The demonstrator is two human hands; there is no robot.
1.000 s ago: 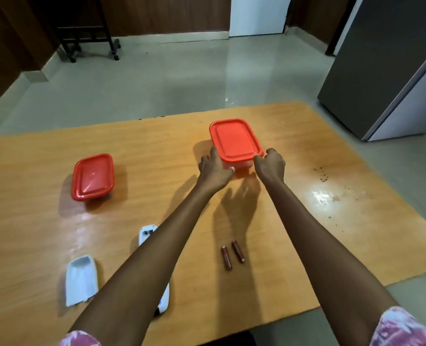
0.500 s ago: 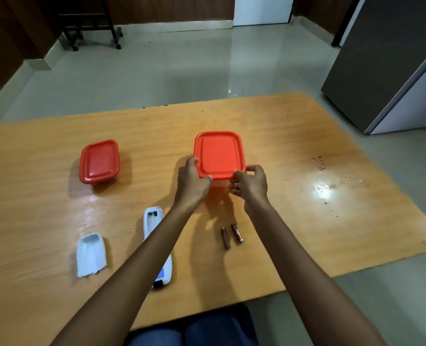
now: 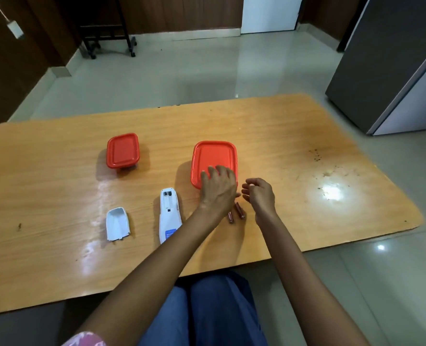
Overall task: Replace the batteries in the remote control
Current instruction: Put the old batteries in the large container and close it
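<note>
We cannot see the near right corner of the larger red box [image 3: 213,158], because the left hand [image 3: 218,189] lies over it, and its lid hides what is inside. The smaller red box [image 3: 122,151] is lidded too. The left wrist covers the upper ends of the two batteries [image 3: 236,214], and their markings are too small to read. The blue label on the remote [image 3: 170,217] is also unreadable. The fridge [image 3: 391,63] is cut off at the right edge.
</note>
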